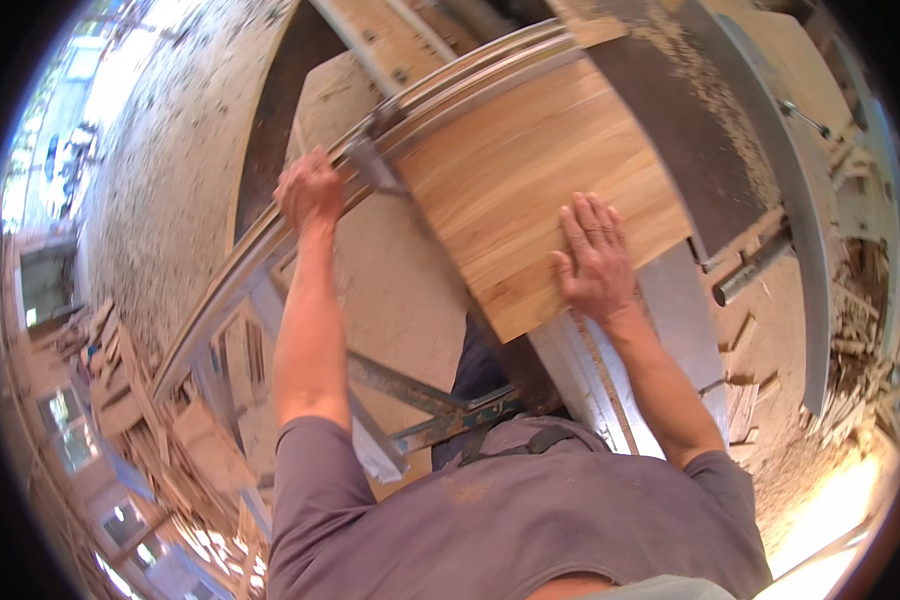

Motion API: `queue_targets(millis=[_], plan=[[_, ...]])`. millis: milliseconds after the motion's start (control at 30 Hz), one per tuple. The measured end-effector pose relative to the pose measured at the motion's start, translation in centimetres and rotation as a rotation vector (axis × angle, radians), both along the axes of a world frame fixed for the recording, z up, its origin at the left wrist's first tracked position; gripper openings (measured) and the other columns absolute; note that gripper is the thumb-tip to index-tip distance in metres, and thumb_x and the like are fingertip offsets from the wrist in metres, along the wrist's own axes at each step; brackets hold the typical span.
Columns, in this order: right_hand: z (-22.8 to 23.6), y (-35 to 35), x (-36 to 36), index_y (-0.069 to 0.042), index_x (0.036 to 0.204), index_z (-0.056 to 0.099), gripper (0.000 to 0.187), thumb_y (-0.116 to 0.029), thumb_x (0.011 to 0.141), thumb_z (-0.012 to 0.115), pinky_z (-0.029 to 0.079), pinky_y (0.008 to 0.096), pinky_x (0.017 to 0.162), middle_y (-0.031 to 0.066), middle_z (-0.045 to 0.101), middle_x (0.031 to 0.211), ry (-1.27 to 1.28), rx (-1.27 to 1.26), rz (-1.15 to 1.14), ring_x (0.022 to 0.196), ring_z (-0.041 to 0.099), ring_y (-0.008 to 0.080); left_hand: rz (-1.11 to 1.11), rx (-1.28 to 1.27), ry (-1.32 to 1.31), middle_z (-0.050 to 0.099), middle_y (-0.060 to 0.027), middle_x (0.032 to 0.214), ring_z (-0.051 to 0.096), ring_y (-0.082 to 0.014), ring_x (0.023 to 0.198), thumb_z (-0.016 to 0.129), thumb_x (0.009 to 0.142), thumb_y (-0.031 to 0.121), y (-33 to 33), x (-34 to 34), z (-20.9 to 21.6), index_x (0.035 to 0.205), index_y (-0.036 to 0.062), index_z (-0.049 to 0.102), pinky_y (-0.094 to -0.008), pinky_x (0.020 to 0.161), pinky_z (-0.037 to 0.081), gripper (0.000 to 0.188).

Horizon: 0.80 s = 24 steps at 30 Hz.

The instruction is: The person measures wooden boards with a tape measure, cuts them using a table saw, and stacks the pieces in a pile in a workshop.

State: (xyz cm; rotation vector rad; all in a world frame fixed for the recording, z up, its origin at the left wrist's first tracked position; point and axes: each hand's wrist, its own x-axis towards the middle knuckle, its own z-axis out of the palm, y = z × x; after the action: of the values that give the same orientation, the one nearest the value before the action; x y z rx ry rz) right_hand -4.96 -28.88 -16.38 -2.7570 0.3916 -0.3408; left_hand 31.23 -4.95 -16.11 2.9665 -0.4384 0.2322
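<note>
A broad, light-brown wooden panel (530, 190) lies flat on the metal bed of what looks like a sliding table saw. Its far edge runs along a long metal fence rail (470, 95). My right hand (600, 265) rests palm down on the panel's near right part, fingers stretched out. My left hand (310, 190) is closed on the rail, left of the panel; the far side of its fingers is hidden. Between that hand and the panel's left corner sits a grey metal stop (375, 165), which appears to touch the panel.
Sawdust lies on the dark tabletop (660, 110) right of the panel. A long curved-looking metal fence (805, 230) and a round bar (750, 270) stand farther right. Wood offcuts (140, 400) are heaped at left, with more scraps (855, 340) at right. Below the rail is a metal frame (400, 385).
</note>
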Motion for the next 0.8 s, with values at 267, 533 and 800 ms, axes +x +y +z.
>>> queue_targets(millis=[267,533,800], plan=[[0.5,-0.3,0.0,0.002,0.143,0.054,0.065,-0.035,0.091,0.066,0.022,0.0484,0.125,0.0213,0.045,0.155,-0.042,0.0,-0.09,0.149,0.036,0.0352,0.017,-0.005,-0.025,0.072,-0.0137,0.12,0.064,-0.0382,0.111,0.036,0.106,0.044,-1.2,0.3,0.1,0.111,0.0085,0.075,-0.0501,0.099,0.045,0.053],[0.5,-0.4,-0.2,0.002,0.14,0.058,0.066,-0.038,0.089,0.068,0.023,0.048,0.125,0.0208,0.049,0.153,-0.101,0.015,-0.091,0.148,0.038,0.035,0.062,0.032,-0.036,0.072,-0.0169,0.116,0.064,-0.0384,0.109,0.034,0.106,0.043,-1.9,-0.3,1.8,0.111,0.0087,0.074,-0.0515,0.098,0.045,0.053],[1.2,-0.3,-0.2,0.002,0.139,0.059,0.067,-0.039,0.087,0.07,0.023,0.0479,0.125,0.021,0.05,0.152,-0.107,0.015,-0.089,0.148,0.038,0.0351,0.04,0.05,-0.082,0.073,-0.0154,0.114,0.065,-0.0387,0.109,0.032,0.106,0.04,-1.0,0.6,1.2,0.109,0.01,0.074,-0.0513,0.098,0.046,0.051]])
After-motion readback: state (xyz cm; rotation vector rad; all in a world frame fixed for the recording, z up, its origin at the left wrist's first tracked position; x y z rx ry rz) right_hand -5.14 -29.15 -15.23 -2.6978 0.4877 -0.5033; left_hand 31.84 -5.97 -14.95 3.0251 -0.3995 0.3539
